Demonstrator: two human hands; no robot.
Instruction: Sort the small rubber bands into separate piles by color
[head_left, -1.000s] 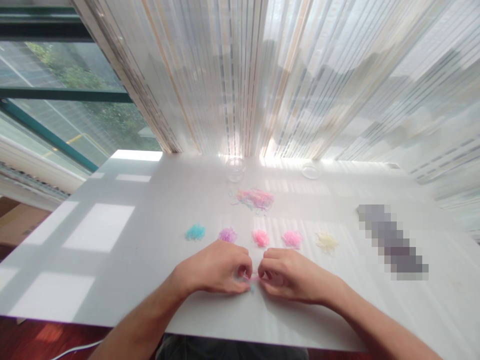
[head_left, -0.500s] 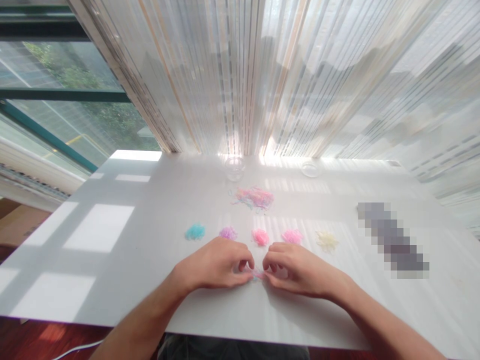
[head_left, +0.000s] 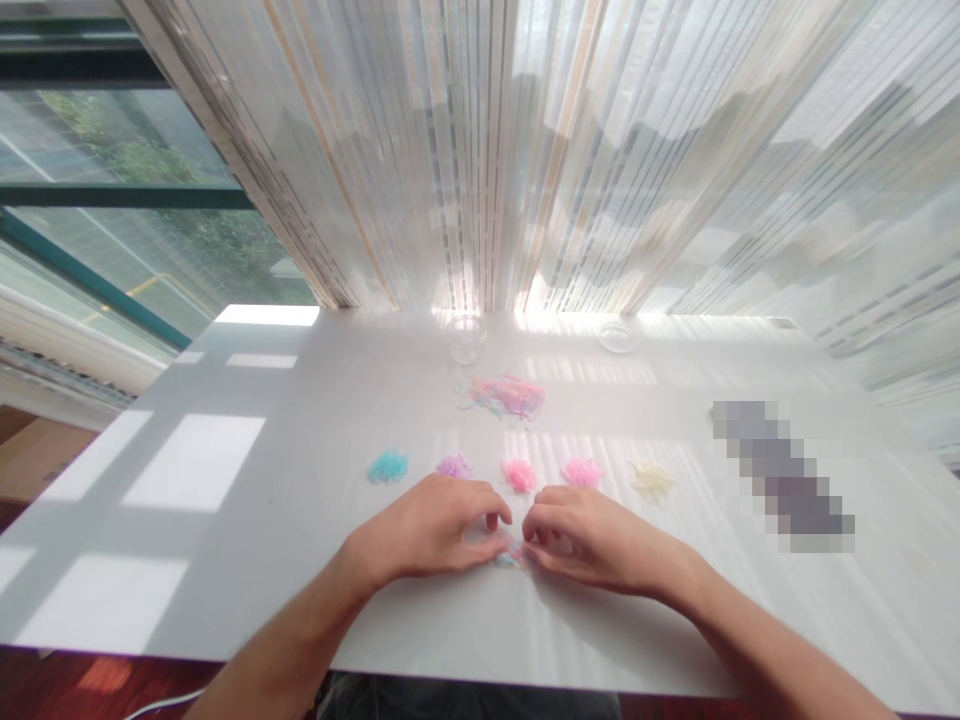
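A small bunch of mixed-colour strands that look like tiny rubber bands lies on the white table between my hands. My left hand rests at its left side, thumb and index finger apart, the thumb tip at the bunch. My right hand is curled at the other side, its fingertips pinched on some of the bands. Just beyond sits a row of sorted piles: a teal pile, a purple pile partly behind my left hand, a coral pile, a pink pile and a pale yellow pile.
A larger mixed pile lies farther back. Behind it stand a clear round container and a clear shallow lid or dish. A blurred-out dark object lies at the right. A striped curtain borders the table's far edge.
My left index finger has lifted away from its thumb, widening the gap. The mixed bunch between my hands shows more. The view has shifted slightly; the piles look the same.
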